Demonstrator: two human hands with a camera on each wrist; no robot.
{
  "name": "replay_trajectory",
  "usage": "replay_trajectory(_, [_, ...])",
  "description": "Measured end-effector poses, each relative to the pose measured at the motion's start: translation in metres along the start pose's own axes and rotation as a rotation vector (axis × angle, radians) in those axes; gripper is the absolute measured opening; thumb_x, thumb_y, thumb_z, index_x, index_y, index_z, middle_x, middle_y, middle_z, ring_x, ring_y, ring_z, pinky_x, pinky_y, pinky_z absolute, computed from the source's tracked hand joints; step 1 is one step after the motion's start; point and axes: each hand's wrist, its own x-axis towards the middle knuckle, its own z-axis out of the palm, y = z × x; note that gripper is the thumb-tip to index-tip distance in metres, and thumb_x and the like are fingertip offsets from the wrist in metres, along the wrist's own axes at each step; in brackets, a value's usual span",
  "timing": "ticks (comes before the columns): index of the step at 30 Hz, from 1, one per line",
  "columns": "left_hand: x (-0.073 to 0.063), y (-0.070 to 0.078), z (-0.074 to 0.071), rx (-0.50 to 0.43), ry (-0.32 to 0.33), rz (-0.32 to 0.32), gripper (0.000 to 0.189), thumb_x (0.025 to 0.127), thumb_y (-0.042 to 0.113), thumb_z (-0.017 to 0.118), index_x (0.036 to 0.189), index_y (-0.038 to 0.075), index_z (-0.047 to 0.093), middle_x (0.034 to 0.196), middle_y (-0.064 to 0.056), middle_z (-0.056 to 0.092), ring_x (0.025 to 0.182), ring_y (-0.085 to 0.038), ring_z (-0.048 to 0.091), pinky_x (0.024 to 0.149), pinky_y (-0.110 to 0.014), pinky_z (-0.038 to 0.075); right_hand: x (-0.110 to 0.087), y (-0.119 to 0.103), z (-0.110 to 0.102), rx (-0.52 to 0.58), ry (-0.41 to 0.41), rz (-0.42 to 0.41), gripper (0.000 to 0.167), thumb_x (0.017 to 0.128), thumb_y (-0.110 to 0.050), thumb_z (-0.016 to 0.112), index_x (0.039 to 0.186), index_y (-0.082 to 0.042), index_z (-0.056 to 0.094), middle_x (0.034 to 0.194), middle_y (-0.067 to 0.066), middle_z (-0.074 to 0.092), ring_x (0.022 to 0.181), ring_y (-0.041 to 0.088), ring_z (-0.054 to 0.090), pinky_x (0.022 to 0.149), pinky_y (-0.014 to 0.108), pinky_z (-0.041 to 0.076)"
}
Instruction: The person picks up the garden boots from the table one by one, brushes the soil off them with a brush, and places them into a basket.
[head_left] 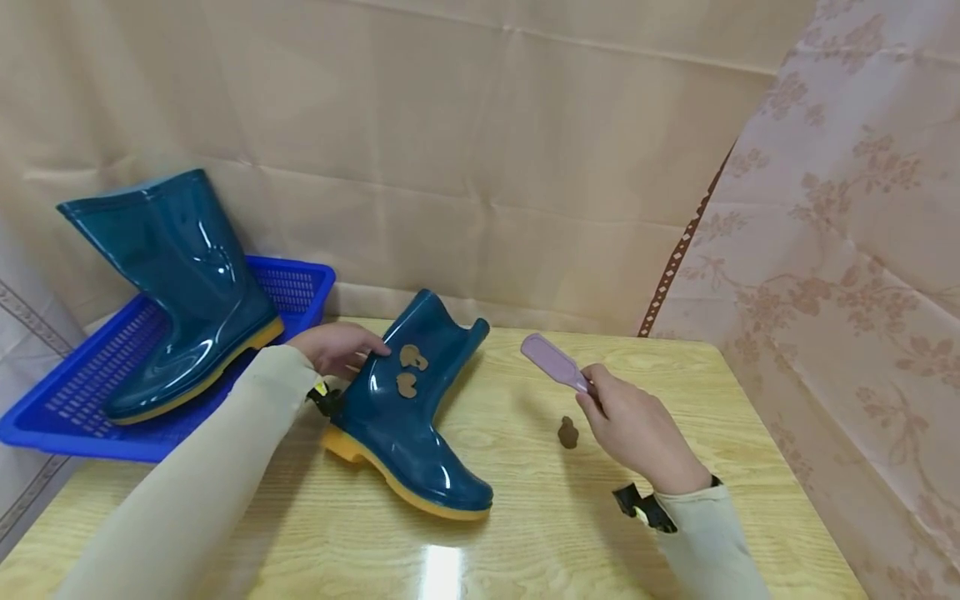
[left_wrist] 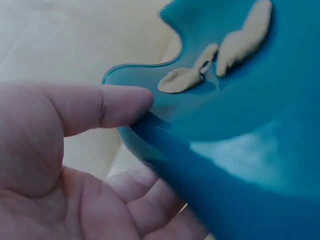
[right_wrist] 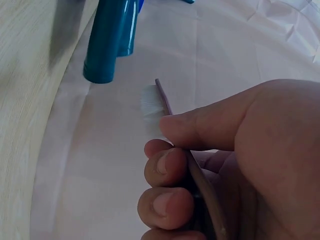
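A dark teal rain boot (head_left: 397,417) with a yellow sole leans tilted on the table, its shaft toward the back. My left hand (head_left: 341,348) grips its shaft, thumb on the outer face and fingers behind, as the left wrist view also shows. Brown clay-like patches (head_left: 408,371) stick to the shaft beside the thumb. In my right hand (head_left: 637,425) is a scrub brush (head_left: 552,360) with a purple back, held above the table right of the boot. White bristles (right_wrist: 151,107) show in the right wrist view; the handle runs inside my curled fingers.
A blue plastic basket (head_left: 292,287) at the left holds a second teal rain boot (head_left: 195,292). One brown clump (head_left: 567,432) lies on the wooden table (head_left: 510,542) below the brush. A beige curtain (head_left: 480,167) hangs behind, and a floral cloth (head_left: 847,275) covers the right side.
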Motion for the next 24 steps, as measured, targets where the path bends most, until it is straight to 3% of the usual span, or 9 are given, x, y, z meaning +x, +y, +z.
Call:
replay_trajectory(4, [0.000,0.006,0.011,-0.048,-0.055,0.049,0.080,0.106,0.044,0.055,0.162,-0.001,0.020,0.164,-0.027,0.029,0.148,-0.049,0.033,0.116,-0.060,0.035,0.000,0.001,0.000,-0.001,0.001,-0.007,0.021,0.106,-0.014,0.059,0.122,-0.002,0.059,0.072,-0.004,0.051,0.055,0.009,0.041,0.049,0.026,0.033])
replay_trajectory(10, [-0.003,0.012,0.021,-0.162,-0.101,0.124,0.074,0.108,0.046,0.050,0.162,0.004,0.023,0.159,-0.021,0.042,0.143,-0.040,0.045,0.119,-0.058,0.032,0.000,0.002,-0.001,-0.004,0.002,-0.006,0.021,0.106,-0.015,0.059,0.123,-0.002,0.060,0.072,-0.004,0.051,0.055,0.009,0.041,0.049,0.026,0.033])
replay_trajectory(15, [-0.010,0.014,0.025,-0.232,-0.082,0.206,0.062,0.110,0.041,0.048,0.157,0.002,0.036,0.151,-0.020,0.052,0.133,-0.034,0.056,0.118,-0.055,0.036,0.000,0.002,-0.001,-0.003,0.008,-0.007,0.020,0.106,-0.015,0.059,0.122,-0.003,0.060,0.072,-0.004,0.051,0.055,0.010,0.041,0.049,0.026,0.033])
replay_trajectory(20, [-0.014,0.010,0.031,-0.321,-0.041,0.260,0.062,0.110,0.042,0.049,0.157,0.003,0.036,0.141,-0.013,0.061,0.122,-0.025,0.063,0.118,-0.054,0.036,0.001,0.003,0.001,0.001,0.003,-0.004,0.020,0.106,-0.015,0.059,0.122,-0.003,0.060,0.072,-0.004,0.051,0.055,0.009,0.041,0.049,0.026,0.033])
replay_trajectory(24, [-0.017,0.003,0.041,-0.444,0.055,0.363,0.063,0.109,0.046,0.046,0.159,0.009,0.035,0.132,-0.002,0.066,0.116,-0.017,0.064,0.120,-0.053,0.033,0.001,0.003,0.002,0.002,-0.008,0.004,0.021,0.106,-0.016,0.059,0.123,-0.003,0.060,0.073,-0.004,0.052,0.055,0.010,0.041,0.049,0.026,0.033])
